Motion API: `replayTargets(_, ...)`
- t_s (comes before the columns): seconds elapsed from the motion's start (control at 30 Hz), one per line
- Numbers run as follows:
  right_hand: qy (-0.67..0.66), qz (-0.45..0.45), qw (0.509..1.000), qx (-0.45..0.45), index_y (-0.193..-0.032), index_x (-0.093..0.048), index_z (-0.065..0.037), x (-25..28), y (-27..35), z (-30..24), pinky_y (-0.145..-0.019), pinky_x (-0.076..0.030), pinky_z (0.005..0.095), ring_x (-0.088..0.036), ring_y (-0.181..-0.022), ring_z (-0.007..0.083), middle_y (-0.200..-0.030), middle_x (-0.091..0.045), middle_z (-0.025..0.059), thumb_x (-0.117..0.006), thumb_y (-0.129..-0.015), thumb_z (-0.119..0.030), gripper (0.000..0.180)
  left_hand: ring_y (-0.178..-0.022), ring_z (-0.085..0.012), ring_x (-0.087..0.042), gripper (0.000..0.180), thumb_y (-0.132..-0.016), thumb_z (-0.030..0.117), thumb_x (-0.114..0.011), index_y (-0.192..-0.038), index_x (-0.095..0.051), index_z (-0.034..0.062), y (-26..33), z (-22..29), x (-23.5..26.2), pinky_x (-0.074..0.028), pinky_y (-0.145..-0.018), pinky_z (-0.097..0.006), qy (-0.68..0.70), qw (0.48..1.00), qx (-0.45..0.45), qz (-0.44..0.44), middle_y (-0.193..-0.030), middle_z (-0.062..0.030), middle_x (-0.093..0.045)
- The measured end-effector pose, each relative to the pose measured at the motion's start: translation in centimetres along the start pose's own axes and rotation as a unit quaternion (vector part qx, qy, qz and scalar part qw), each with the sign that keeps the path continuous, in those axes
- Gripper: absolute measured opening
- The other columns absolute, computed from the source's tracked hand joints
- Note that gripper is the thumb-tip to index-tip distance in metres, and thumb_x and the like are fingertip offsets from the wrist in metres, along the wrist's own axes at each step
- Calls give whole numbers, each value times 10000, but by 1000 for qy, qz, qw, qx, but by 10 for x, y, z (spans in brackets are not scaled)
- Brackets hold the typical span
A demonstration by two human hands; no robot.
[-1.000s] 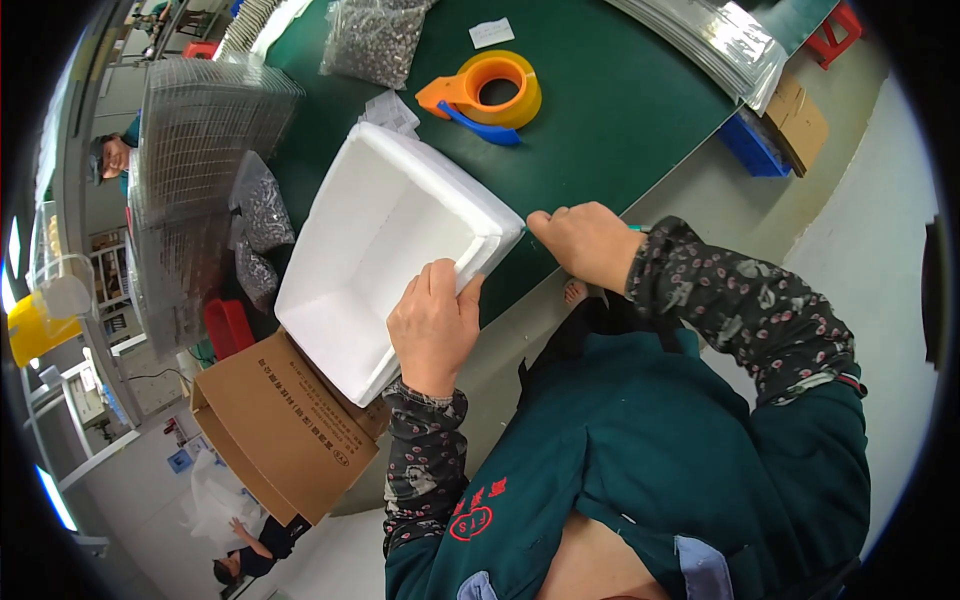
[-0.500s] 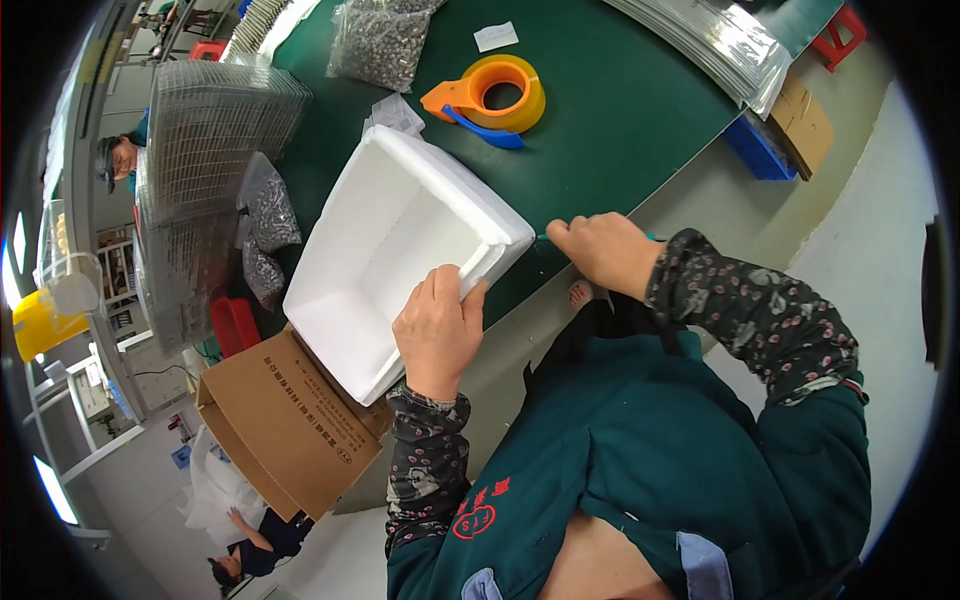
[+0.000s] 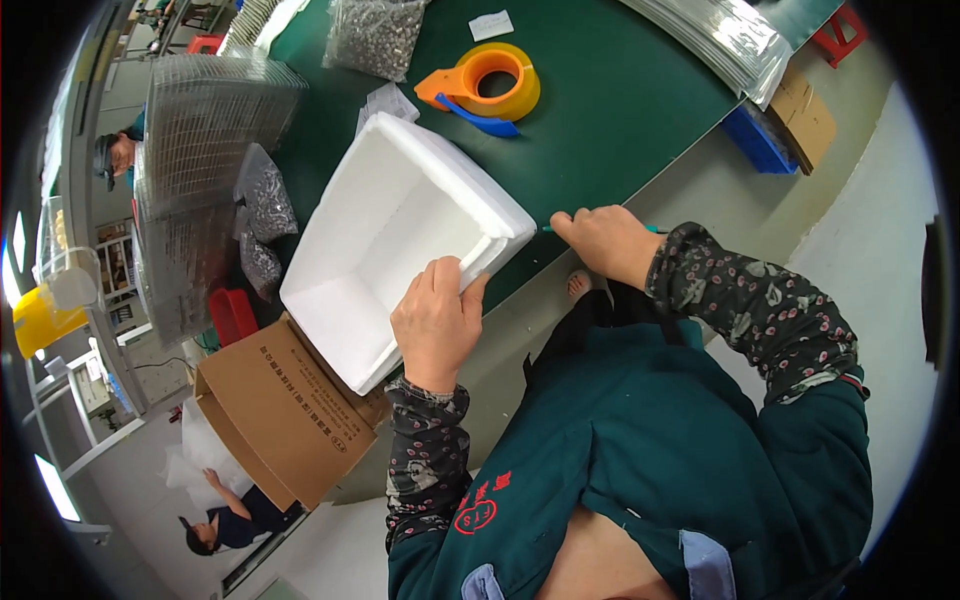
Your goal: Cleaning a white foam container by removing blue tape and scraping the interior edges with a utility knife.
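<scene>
A white foam box (image 3: 468,180) stands tilted toward me at the table edge, its hollow inside facing me. My left hand (image 3: 438,325) is closed over the near rim, fingers inside and thumb outside. To the right of the box's near corner, my right hand (image 3: 610,243) is closed round a thin teal tool (image 3: 655,229). Its tip pokes out on the side toward the box and its other end by my wrist. The kind of tool is mostly hidden in the fist. I cannot tell whether the tip touches the foam.
On the green table (image 3: 610,120) lie an orange tape dispenser (image 3: 495,85) and bags of small metal parts (image 3: 375,40). Wire racks (image 3: 215,180) and a red bin (image 3: 232,318) stand left. An open cardboard box (image 3: 290,410) adjoins the foam box. Another person (image 3: 235,520) is at lower left.
My grip on the foam box and the teal tool stays the same, with only slight shifts. The view has moved a little, and the person at lower left has shifted.
</scene>
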State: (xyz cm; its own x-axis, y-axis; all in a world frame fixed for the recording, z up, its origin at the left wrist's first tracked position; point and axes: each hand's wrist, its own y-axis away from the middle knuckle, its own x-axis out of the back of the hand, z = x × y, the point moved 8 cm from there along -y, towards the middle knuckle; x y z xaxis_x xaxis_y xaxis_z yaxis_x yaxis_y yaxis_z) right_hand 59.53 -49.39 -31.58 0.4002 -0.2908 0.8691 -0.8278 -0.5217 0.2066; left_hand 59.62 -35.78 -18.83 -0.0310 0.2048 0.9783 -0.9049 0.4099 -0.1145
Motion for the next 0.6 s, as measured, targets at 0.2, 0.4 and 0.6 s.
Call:
replayTargets(0.2, 8, 45, 999, 4, -853, -438, -26, 18, -1, -3, -591, -485, 376, -610, -684, 294, -718, -595, 139, -508, -751, -68, 131, -642, -272, -551, 236, -765, 212, -615, -757, -446, 47, 2, 4, 3, -434, -509, -372, -29, 999, 22, 3, -680, -86, -516)
replayTargets(0.4, 56, 61, 995, 59, -851, -460, -46, 38, 12, 3, -557, -468, 379, -606, -657, 275, -669, -574, 108, -494, -775, -94, 96, -642, -268, -555, 238, -765, 218, -618, -768, -448, 50, -1, 8, 8, -440, -511, -369, -20, 999, 39, 12, -668, -83, -518)
replayTargets(0.6, 67, 39, 993, 85, -890, -465, -63, 44, 4, 10, -557, -462, 362, -605, -665, 265, -688, -575, 98, -499, -809, -120, 104, -637, -263, -559, 253, -759, 229, -627, -770, -441, 59, -6, 6, 13, -447, -513, -371, -36, 998, 46, 26, -681, -79, -523)
